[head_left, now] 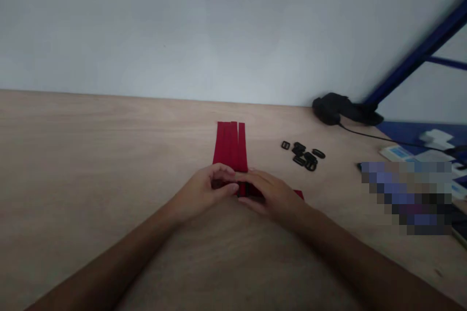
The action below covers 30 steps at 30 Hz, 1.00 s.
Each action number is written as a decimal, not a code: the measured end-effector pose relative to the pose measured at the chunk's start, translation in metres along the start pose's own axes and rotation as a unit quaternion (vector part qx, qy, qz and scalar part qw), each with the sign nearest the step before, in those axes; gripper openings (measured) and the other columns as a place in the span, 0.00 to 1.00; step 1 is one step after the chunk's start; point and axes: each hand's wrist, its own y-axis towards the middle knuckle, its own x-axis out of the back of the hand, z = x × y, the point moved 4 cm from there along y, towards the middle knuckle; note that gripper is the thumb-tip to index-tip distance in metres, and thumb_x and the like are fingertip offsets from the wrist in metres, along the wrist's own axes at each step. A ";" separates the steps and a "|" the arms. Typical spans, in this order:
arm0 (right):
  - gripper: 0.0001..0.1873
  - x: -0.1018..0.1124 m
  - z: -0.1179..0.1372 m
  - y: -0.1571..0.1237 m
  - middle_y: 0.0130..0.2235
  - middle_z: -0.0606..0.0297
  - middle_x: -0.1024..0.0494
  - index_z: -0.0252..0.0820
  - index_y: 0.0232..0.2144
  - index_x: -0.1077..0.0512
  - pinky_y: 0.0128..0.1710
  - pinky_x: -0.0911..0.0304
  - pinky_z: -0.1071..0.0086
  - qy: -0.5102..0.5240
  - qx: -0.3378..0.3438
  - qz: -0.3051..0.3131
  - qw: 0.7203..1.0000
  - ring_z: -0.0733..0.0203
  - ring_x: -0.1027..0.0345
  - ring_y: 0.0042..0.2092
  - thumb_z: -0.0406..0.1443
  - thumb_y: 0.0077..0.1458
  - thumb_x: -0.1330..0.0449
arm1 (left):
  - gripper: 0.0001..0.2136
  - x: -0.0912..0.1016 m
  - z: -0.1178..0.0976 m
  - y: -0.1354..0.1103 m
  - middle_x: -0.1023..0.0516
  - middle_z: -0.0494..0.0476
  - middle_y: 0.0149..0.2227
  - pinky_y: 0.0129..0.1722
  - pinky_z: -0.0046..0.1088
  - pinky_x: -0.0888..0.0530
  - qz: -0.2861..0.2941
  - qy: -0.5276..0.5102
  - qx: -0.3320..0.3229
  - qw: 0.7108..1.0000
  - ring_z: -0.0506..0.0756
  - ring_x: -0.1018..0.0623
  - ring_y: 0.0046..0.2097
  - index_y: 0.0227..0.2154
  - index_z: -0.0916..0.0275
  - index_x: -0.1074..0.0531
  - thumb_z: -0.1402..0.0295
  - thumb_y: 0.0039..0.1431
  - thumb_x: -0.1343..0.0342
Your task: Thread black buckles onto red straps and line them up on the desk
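Note:
Red straps point(228, 143) lie side by side on the wooden table, running away from me. At their near end my left hand point(204, 189) curls its thumb and fingers around a red strap point(242, 189). My right hand point(272, 188) meets it from the other side, fingers closed on the same strap, whose end point(299, 194) shows beyond the right hand. A small dark part, perhaps a buckle, sits on the strap between my fingertips. My fingers hide most of it.
Several black plastic buckles point(304, 156) are scattered right of the straps. Farther back lies a black object point(337, 108) with a cable point(383, 135). A blurred-out item point(408, 194) and white-and-blue packets point(397, 153) occupy the right side. A pale wall point(164, 34) borders the table's far edge.

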 end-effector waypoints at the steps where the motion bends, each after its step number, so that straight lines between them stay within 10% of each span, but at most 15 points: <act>1: 0.21 -0.001 0.001 0.000 0.48 0.56 0.25 0.44 0.53 0.33 0.49 0.34 0.59 0.002 0.000 0.003 1.000 0.54 0.30 0.50 0.37 0.57 0.39 | 0.13 -0.003 -0.002 0.000 0.21 0.58 0.42 0.45 0.33 0.27 0.009 -0.016 -0.012 1.000 0.55 0.22 0.44 0.43 0.63 0.31 0.68 0.55 0.40; 9: 0.20 -0.004 -0.004 0.000 0.50 0.56 0.26 0.43 0.52 0.31 0.51 0.35 0.59 -0.040 -0.030 0.025 0.998 0.53 0.32 0.51 0.34 0.56 0.40 | 0.15 0.001 -0.007 -0.003 0.21 0.57 0.43 0.47 0.35 0.28 -0.027 0.186 -0.048 0.981 0.56 0.23 0.43 0.48 0.60 0.29 0.69 0.57 0.44; 15: 0.08 -0.003 -0.015 -0.001 0.41 0.55 0.26 0.40 0.39 0.24 0.45 0.34 0.60 -0.104 -0.038 0.042 0.993 0.54 0.32 0.44 0.32 0.57 0.41 | 0.11 0.007 -0.011 -0.005 0.27 0.61 0.40 0.46 0.38 0.30 -0.042 0.441 -0.124 0.888 0.59 0.28 0.44 0.42 0.60 0.22 0.69 0.60 0.48; 30: 0.11 0.002 -0.022 -0.005 0.43 0.56 0.28 0.44 0.42 0.23 0.47 0.35 0.59 -0.087 -0.043 0.044 0.994 0.54 0.34 0.45 0.34 0.57 0.40 | 0.13 0.005 -0.009 -0.004 0.29 0.59 0.44 0.47 0.35 0.30 0.053 0.397 -0.127 0.908 0.58 0.29 0.46 0.46 0.60 0.26 0.65 0.59 0.43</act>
